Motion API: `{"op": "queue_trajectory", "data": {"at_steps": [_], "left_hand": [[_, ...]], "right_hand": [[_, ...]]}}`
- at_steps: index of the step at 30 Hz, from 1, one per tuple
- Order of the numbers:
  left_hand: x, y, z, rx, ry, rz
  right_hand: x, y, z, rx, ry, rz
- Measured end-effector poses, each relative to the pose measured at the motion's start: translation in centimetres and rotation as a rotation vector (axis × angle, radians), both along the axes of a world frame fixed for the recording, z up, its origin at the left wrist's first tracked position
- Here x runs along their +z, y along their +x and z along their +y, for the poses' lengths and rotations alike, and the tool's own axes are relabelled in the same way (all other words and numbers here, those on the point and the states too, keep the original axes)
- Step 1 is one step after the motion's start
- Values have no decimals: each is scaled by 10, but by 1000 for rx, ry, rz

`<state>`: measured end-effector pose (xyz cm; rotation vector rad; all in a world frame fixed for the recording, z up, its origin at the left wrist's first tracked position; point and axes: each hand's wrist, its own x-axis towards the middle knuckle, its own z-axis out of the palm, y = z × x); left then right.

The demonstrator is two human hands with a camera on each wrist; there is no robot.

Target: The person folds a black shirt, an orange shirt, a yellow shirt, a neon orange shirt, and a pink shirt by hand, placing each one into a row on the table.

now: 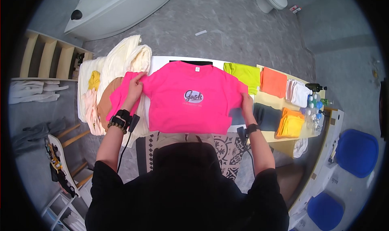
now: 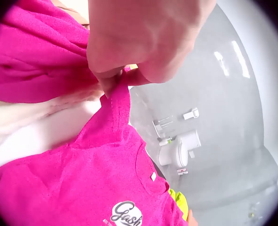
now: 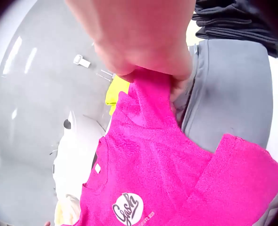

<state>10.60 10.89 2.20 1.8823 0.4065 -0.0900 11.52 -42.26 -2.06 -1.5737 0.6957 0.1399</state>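
Note:
A bright pink T-shirt (image 1: 190,105) with a "Gash" print is spread face up across the table in the head view. My left hand (image 1: 135,89) pinches its sleeve on the left; the left wrist view shows thumb and fingers of that hand (image 2: 143,42) closed on the sleeve edge. At the opposite side my right hand (image 1: 246,105) grips the other sleeve, which bunches under the hand (image 3: 143,47) in the right wrist view. More pink cloth (image 1: 120,94) lies left of the shirt, beside my left forearm. Grey folded cloth (image 3: 233,89) lies beside the right hand.
Cream cloth (image 1: 117,57) and a brown item (image 1: 110,101) lie at the left. Folded lime (image 1: 245,75), orange (image 1: 274,83), white (image 1: 297,92) and yellow (image 1: 290,123) clothes stand at the right, with bottles (image 1: 314,117) at the table's right end. A shelf (image 1: 50,57) stands far left.

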Motion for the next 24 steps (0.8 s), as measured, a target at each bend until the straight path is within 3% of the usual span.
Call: {"op": "queue_trajectory", "data": {"at_steps": [2, 7, 10, 12, 14, 16, 18, 24], "left_hand": [[0, 1, -3, -68, -3, -46], [10, -4, -2, 76, -4, 80], [17, -8, -14, 128, 109, -23], [34, -13, -40, -87, 11, -52], [32, -19, -75, -455, 117, -297], [50, -25, -95, -719, 108, -127], [31, -30, -103, -706, 128, -80], [-25, -48, -89, -566, 229, 26]], "right_hand": [[12, 1, 10, -32, -24, -42], [8, 7, 37, -26, -241, -276], [19, 6, 69, -52, -260, -338], [39, 4, 90, 499, -436, -479], [52, -6, 104, 597, -432, -469], [38, -14, 105, 658, -464, -443], [32, -23, 98, 643, -333, -380], [17, -42, 73, 652, -494, -242]]}}
